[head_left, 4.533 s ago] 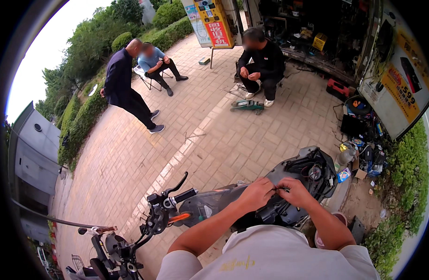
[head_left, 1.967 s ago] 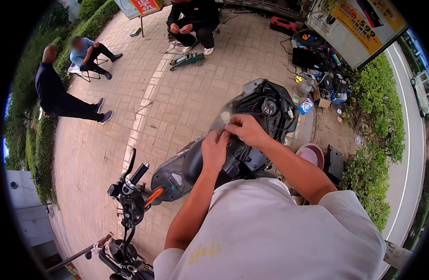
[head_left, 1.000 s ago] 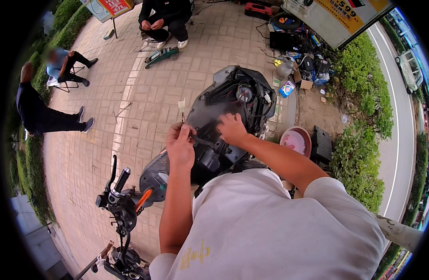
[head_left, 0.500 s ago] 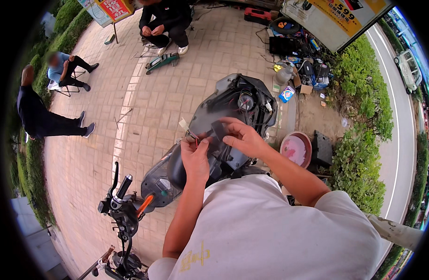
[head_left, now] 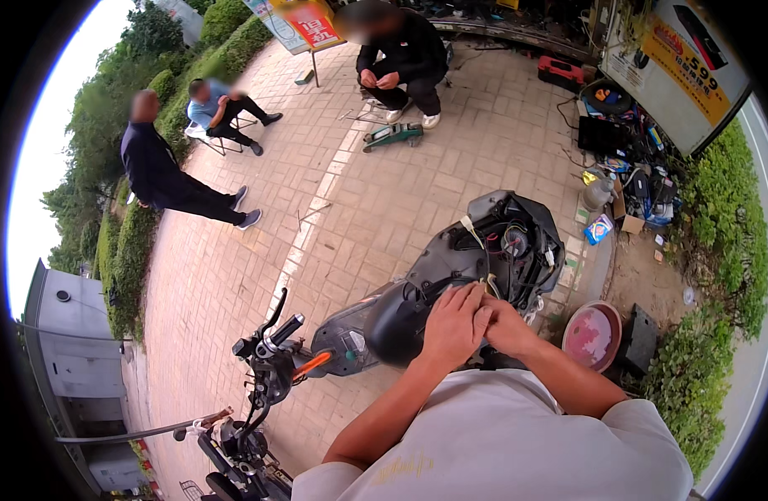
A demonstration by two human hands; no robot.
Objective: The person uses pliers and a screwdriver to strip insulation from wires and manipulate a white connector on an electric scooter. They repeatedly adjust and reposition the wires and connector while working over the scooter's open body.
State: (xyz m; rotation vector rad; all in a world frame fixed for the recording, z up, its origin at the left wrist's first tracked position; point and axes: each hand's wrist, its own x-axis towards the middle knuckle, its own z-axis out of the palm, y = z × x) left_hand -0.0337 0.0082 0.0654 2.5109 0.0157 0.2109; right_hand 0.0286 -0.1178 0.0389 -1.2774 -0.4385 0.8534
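Note:
My left hand lies across the front of my right hand, its fingers pressed together over the other's fingertips. Both are closed, and whatever is between them is hidden. Thin wires rise just beyond the fingertips, and a white plug connector stands up farther off. Below and around the hands is a scooter with its rear body opened, showing a round part and loose wiring. Its black rounded seat is left of my left hand.
Handlebars reach out at left. A pink basin and a black box sit at right. Beyond are a green floor jack, a crouching person, a seated person, a standing person and piled tools.
My hands have come together, the left now covering the right. The black strip that showed at my right fingers is out of sight. The view has tilted, shifting the scene right and down.

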